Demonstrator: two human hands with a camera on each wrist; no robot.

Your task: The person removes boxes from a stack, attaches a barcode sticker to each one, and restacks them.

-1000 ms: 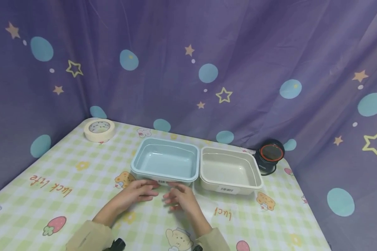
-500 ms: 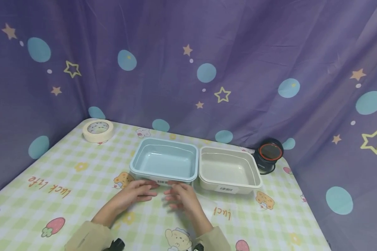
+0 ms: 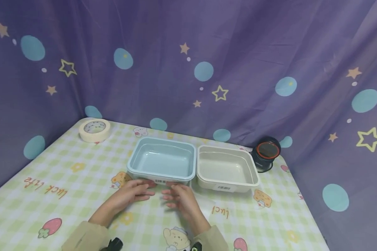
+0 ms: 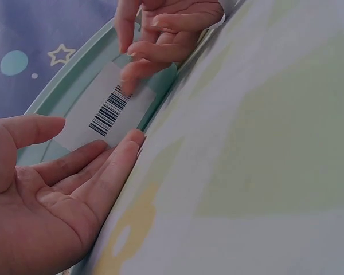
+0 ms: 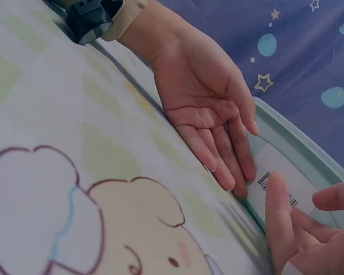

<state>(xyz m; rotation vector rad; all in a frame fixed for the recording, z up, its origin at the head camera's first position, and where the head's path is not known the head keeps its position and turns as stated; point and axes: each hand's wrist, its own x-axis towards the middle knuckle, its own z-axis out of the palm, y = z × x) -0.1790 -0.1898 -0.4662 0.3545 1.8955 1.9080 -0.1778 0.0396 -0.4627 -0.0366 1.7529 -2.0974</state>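
A light blue plastic bin [image 3: 163,158] stands on the table, with a white barcode label [image 4: 106,109] on its near side. My left hand [image 3: 132,192] rests on the cloth in front of the bin, palm facing inward, fingers loosely extended toward the label. Opposite it, my right hand [image 3: 183,199] lies with relaxed, slightly bent fingers close to the same label. In the left wrist view both sets of fingertips are right by the label, and neither hand grips anything. A cream bin [image 3: 227,167] sits directly to the right of the blue one.
A roll of masking tape [image 3: 95,130] lies at the back left corner. At the back right stands a dark round device [image 3: 266,153] with an orange ring and a cable. A checked, printed tablecloth [image 3: 81,195] covers the table; a purple curtain [image 3: 163,28] hangs behind.
The head view has shifted slightly, so everything appears a little further left. Both hands and both bins keep their places relative to each other.
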